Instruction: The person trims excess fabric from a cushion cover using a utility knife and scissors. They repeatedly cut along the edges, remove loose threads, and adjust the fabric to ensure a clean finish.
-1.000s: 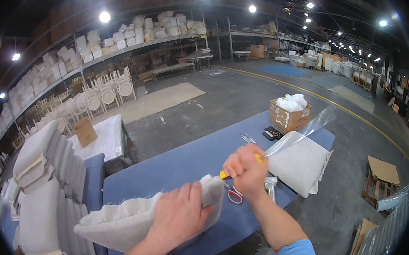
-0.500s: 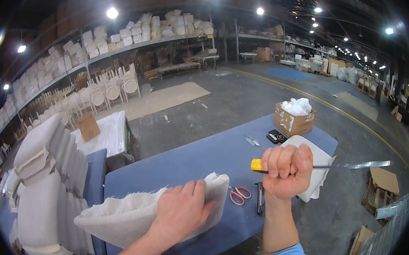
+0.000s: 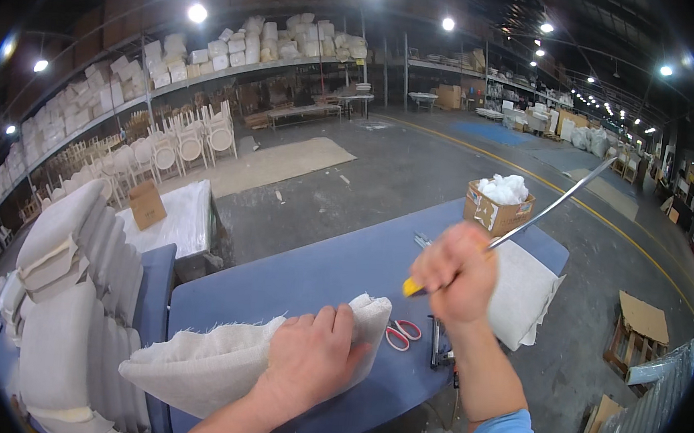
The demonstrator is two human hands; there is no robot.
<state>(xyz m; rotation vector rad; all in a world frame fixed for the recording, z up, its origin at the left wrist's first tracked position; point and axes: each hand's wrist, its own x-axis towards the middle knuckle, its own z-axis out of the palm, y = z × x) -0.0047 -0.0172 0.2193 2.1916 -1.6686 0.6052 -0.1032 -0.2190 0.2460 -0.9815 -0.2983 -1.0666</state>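
My left hand (image 3: 311, 357) grips the upper edge of a pale fabric-covered cushion (image 3: 191, 378), its fingers over the top and the thumb spread to the right. The cushion stands tilted on the blue table (image 3: 278, 280), with frayed cloth and white padding along its upper edge. To the right, my right hand (image 3: 465, 277) is raised in a fist, somewhat blurred, around a yellow-handled tool (image 3: 553, 205) with a long, thin metal blade pointing up and right. Red-handled scissors (image 3: 401, 334) lie between the cushion and a dark hand tool (image 3: 437, 347), partly hidden, perhaps a stapler.
Stacked pale cushions (image 3: 85, 343) stand at my left. A cardboard box (image 3: 488, 214) with white stuffing sits on the table's far end, near a flat pale fabric piece (image 3: 514, 297). Beyond are a plastic-wrapped stack (image 3: 178, 221) and white chair frames (image 3: 191, 143). A wooden pallet (image 3: 631, 349) lies right.
My right hand has moved slightly left and up, and the tool's blade has swung from nearly level to pointing upward. My left hand stays on the cushion.
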